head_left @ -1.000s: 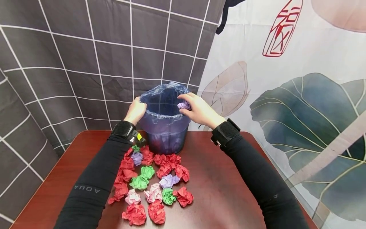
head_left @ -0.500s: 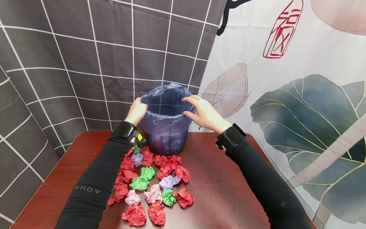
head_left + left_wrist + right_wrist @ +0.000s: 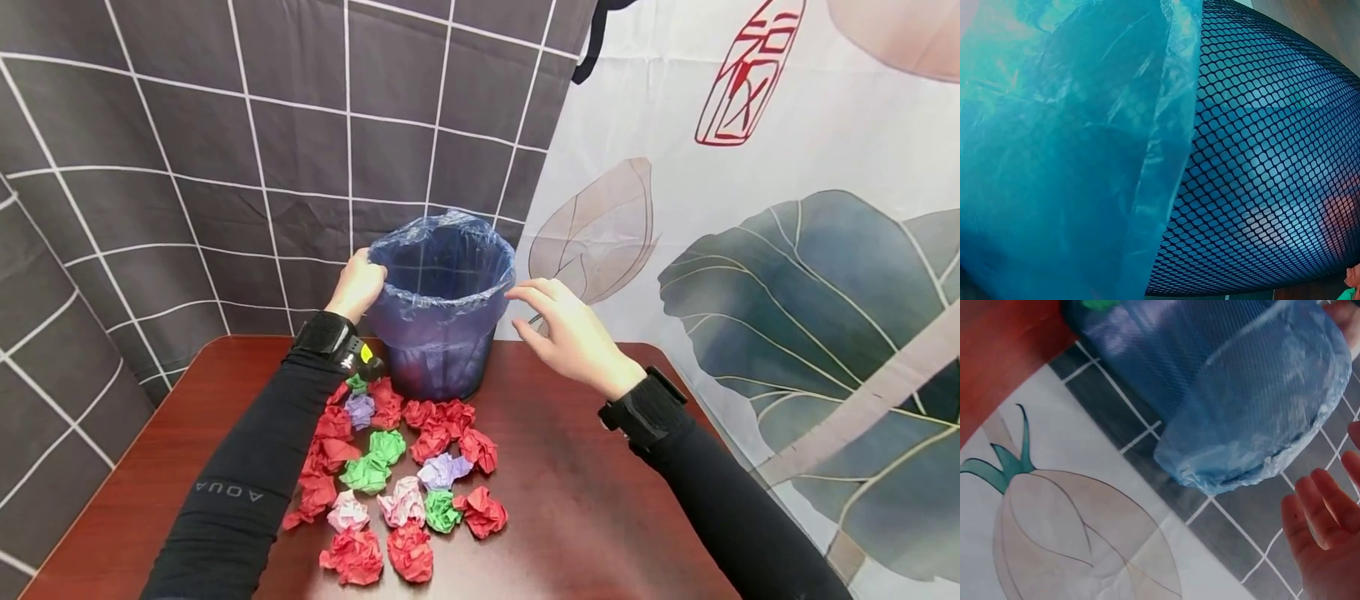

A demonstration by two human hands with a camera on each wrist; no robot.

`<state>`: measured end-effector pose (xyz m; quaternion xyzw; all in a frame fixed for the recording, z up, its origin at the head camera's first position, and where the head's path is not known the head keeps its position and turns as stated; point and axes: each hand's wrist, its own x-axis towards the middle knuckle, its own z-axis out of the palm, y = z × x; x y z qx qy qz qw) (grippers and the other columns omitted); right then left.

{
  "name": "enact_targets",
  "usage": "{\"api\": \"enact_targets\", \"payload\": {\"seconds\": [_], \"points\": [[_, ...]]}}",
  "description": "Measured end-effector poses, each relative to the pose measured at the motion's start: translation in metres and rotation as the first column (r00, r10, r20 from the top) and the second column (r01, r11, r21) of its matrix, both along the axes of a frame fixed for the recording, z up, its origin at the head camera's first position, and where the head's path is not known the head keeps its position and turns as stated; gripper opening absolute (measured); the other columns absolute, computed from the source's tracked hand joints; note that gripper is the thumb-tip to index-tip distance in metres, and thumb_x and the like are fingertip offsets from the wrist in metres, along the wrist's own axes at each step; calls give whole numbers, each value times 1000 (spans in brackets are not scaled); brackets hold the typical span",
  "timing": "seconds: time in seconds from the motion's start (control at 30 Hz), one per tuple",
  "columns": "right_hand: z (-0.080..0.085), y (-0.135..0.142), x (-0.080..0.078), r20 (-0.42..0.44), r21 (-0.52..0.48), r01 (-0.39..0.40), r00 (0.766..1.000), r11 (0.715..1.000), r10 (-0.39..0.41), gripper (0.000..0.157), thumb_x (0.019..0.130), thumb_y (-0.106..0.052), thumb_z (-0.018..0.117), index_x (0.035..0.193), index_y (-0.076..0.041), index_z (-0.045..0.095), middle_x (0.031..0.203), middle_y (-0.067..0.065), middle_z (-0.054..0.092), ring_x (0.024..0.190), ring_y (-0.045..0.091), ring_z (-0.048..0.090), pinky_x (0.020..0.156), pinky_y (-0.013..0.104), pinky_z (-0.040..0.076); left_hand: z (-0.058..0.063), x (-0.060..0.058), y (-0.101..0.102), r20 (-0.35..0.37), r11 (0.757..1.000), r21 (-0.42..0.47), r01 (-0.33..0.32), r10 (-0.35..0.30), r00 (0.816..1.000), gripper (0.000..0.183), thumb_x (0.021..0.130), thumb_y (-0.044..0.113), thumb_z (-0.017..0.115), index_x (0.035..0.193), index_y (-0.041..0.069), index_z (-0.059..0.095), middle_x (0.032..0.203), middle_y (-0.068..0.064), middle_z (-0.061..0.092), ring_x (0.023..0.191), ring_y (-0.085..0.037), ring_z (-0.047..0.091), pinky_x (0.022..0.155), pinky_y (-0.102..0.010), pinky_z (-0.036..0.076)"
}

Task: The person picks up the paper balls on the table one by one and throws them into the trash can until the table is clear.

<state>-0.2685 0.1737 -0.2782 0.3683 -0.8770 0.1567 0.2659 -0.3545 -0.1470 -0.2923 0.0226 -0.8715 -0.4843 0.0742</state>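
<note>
A dark mesh wastebasket [image 3: 435,371] lined with a blue plastic bag [image 3: 442,312] stands upright at the back of the table. My left hand [image 3: 358,285] grips its left rim, fingers folded over the bag's edge. The left wrist view is filled by the bag [image 3: 1072,137] and the mesh wall [image 3: 1260,156], with paler shapes showing through. Just right of the rim, my right hand [image 3: 573,337] is held in the air with spread, slightly bent fingers and nothing in it. In the right wrist view those fingers [image 3: 1332,494] appear beside the bag's edge [image 3: 1272,465].
Crumpled paper balls lie in front of the wastebasket and left of it: several red ones [image 3: 352,557], green ones [image 3: 367,473], purple ones [image 3: 444,471] and pink ones [image 3: 402,502]. Behind the reddish-brown table [image 3: 570,500] hang a grey grid cloth [image 3: 292,142] and a leaf-printed cloth [image 3: 795,317].
My right hand held a crumpled purple paper ball at the wastebasket's mouth, let it go, then moved right and slightly down, out past the rim. My left hand stays on the left rim.
</note>
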Motion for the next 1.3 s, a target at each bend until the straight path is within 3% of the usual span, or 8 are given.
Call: {"api": "enact_targets", "payload": {"seconds": [0.1,0.3,0.53,0.9,1.3], "points": [[-7,4,8,9,20,-3,1000,1000,2,35,94,-18,68,129,-15,64,126,3,63,112,19,57,85,38,53,2,-1,-1,-3,1000,-4,-3,3,1000,61,91,12,43,149,-6,38,152,-27,43,143,-40,39,118,-49,31],[-24,9,19,43,89,-47,998,995,43,35,94,-20,69,128,-12,65,122,5,64,114,22,59,99,43,49,4,-1,-2,-4,1000,-12,-11,11,1000,61,90,11,44,148,-7,39,152,-27,43,142,-41,40,117,-49,32],[-49,11,24,114,154,-79,992,985,62,36,92,-19,70,128,-14,65,124,3,64,117,20,59,102,42,49,9,0,-1,-7,1000,-20,-12,12,1000,61,91,12,43,149,-6,37,152,-27,43,143,-41,39,118,-49,31],[-91,10,31,225,229,-120,972,966,67,44,88,-17,75,130,-17,64,126,0,63,116,18,59,101,38,51,5,0,0,8,1000,-9,-13,13,1000,60,91,11,44,149,-6,38,152,-27,44,141,-40,41,117,-49,32],[-122,1,36,330,293,-154,943,944,51,49,87,-19,75,134,-20,62,132,0,60,117,18,58,100,39,51,-1,-4,1,5,1000,-9,-17,17,1000,61,90,11,45,148,-6,39,152,-26,43,142,-40,40,117,-49,32]]}}
